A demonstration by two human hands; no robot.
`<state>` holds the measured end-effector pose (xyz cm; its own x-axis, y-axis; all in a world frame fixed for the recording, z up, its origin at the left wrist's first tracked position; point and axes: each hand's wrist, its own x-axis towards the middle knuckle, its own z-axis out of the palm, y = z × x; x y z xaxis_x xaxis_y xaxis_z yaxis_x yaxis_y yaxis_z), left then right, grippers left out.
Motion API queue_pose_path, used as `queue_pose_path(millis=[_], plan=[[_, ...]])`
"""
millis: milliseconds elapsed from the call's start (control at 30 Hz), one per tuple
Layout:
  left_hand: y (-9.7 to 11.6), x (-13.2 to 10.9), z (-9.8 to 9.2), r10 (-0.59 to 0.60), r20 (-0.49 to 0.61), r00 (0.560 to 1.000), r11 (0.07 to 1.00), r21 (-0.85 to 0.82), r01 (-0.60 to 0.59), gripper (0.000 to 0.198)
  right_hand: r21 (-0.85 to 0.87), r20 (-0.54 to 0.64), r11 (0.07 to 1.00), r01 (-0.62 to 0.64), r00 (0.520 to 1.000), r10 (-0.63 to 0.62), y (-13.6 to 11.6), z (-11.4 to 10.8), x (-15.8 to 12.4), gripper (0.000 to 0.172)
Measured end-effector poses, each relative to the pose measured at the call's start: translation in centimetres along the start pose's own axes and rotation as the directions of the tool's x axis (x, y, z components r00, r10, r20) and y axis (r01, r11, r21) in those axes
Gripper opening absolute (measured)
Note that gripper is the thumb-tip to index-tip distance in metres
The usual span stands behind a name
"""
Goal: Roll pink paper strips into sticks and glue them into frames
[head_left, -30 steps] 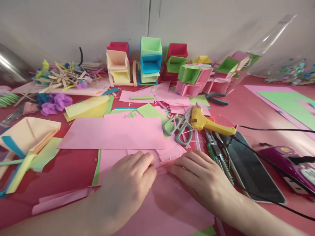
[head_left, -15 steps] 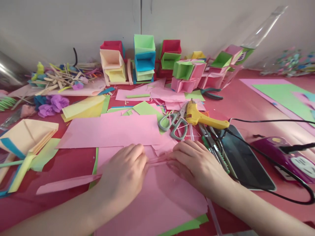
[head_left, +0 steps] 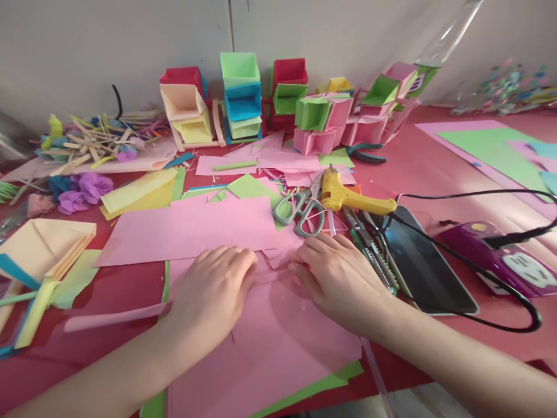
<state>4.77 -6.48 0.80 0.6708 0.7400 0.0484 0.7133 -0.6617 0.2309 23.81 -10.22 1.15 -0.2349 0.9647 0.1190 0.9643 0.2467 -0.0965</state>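
Observation:
My left hand (head_left: 215,290) and my right hand (head_left: 337,278) rest knuckles-up on a large pink paper sheet (head_left: 270,348) near the table's front edge. Between their curled fingertips they pinch a small pink paper strip (head_left: 274,271), which looks narrow and folded. Another wide pink sheet (head_left: 191,229) lies just beyond the hands. Grey-handled scissors (head_left: 300,209) and a yellow glue gun (head_left: 352,200) sit a little past my right hand.
Stacked coloured paper boxes (head_left: 243,98) line the back wall. Wooden sticks and paper flowers (head_left: 82,145) lie at the left. A dark phone (head_left: 418,255), a cutter (head_left: 369,249), black cables and a purple power strip (head_left: 505,261) sit to the right. Loose pink strip (head_left: 113,318) lies at front left.
The view has tilted, showing more of the table's front. Both hands have stayed together on the small pink strip, fingertips working it slightly further from me.

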Motion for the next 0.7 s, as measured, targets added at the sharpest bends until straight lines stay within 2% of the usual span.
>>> queue_pose_path(millis=[100,200,267,367,467,567,700], plan=[[0.0,-0.1,0.3,0.057,-0.049,0.997,0.998,0.037,-0.055,0.01,0.001,0.001,1.0,-0.022,1.0,0.022,0.1,0.0,0.0,0.019],[0.3,-0.6,0.7,0.206,-0.122,0.971,0.975,0.116,-0.192,0.026,-0.006,-0.016,1.0,-0.028,1.0,0.027,0.3,0.1,0.1,0.016],[0.6,-0.9,1.0,0.302,-0.127,0.945,0.947,0.155,-0.282,0.035,-0.017,-0.029,1.0,-0.013,1.0,0.012,0.4,0.3,0.3,0.014],[1.1,-1.4,1.3,0.353,-0.096,0.931,0.924,0.191,-0.33,0.038,-0.038,-0.081,0.999,0.016,0.997,-0.019,0.4,0.5,0.1,0.014],[1.5,-1.6,1.6,0.353,-0.096,0.931,0.919,0.222,-0.325,0.038,-0.097,-0.18,0.981,0.166,0.967,-0.181,0.2,0.7,-0.9,0.012],[1.7,-1.8,1.9,0.377,-0.12,0.918,0.91,0.231,-0.343,0.036,-0.202,-0.219,0.918,0.341,0.898,-0.381,-0.3,0.7,-2.3,0.026],[1.9,-1.9,1.8,0.37,-0.116,0.922,0.915,0.219,-0.34,0.041,-0.294,-0.201,0.893,0.342,0.891,-0.407,-0.7,0.6,-3.3,0.038]])
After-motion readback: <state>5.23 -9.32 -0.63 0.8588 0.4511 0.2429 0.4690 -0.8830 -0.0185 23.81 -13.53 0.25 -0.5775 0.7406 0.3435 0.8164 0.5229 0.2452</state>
